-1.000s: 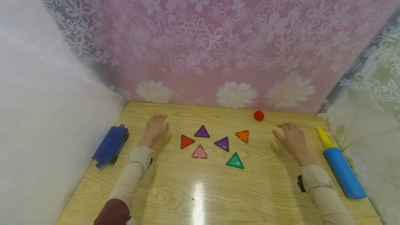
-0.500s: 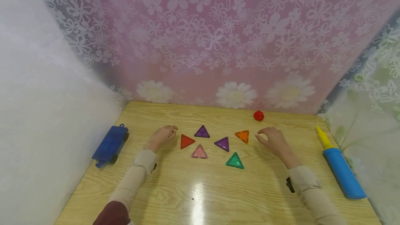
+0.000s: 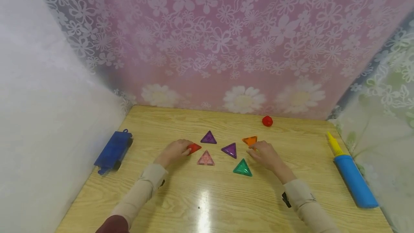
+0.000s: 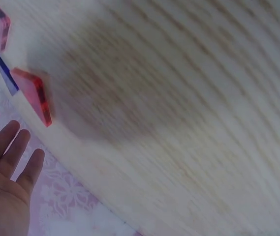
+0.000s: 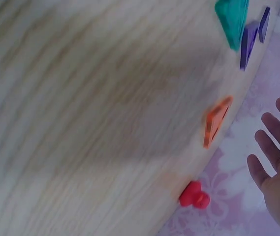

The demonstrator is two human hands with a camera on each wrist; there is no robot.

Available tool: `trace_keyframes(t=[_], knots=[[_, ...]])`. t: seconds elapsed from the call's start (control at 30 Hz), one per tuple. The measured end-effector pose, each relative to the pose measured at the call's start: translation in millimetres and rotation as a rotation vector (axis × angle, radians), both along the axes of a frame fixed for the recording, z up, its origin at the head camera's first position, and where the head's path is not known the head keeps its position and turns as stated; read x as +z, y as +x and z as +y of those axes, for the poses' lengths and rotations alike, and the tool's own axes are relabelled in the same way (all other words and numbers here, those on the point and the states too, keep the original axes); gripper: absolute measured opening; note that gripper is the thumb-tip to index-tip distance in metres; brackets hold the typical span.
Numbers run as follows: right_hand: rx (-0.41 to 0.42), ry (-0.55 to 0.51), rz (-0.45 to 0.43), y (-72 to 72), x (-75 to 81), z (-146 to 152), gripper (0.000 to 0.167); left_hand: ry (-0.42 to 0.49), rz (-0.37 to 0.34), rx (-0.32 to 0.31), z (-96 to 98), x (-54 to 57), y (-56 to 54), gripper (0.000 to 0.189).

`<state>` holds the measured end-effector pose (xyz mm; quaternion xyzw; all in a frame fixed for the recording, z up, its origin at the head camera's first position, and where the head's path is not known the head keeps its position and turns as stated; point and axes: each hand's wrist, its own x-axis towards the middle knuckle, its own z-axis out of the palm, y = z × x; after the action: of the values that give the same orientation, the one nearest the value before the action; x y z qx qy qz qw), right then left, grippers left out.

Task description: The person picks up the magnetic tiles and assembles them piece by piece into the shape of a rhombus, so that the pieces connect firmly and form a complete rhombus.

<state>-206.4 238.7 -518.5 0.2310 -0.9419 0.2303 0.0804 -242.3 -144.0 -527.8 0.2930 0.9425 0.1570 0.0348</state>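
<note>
In the last second we see both hands come inward. They were well apart, outside the group of triangles; now the left hand (image 3: 174, 151) is at the red triangle (image 3: 195, 148) and the right hand (image 3: 266, 155) is at the near tip of the orange triangle (image 3: 249, 140). We take this to mean the reach is about done, while the handling has barely begun, since no triangle has plainly shifted.

Both hands look narrow from the head, thumb and fingers close around the triangle edges. The wrist views show straight, spread fingers clear of the triangles, so we cannot tell whether either hand grips.

Between the hands, on the counter (image 3: 168, 204), lie the pink triangle (image 3: 206, 158), the inner purple triangle (image 3: 230, 150) and, a little farther off, the other purple triangle (image 3: 208, 137). The green triangle (image 3: 242, 168) sits just inside the right hand, nearer the person.
</note>
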Motion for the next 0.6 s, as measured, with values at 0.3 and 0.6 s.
trace_keyframes(t=[0.3, 0.6], knots=[[0.137, 0.03, 0.02, 6.7, -10.5, -34, 0.028, 0.02, -0.018, 0.022, 6.8, -12.3, 11.9, 0.048], [0.224, 0.112, -0.044, 14.5, -18.9, -67, 0.037, 0.003, -0.023, 0.003, 7.0, -17.4, 18.1, 0.046]])
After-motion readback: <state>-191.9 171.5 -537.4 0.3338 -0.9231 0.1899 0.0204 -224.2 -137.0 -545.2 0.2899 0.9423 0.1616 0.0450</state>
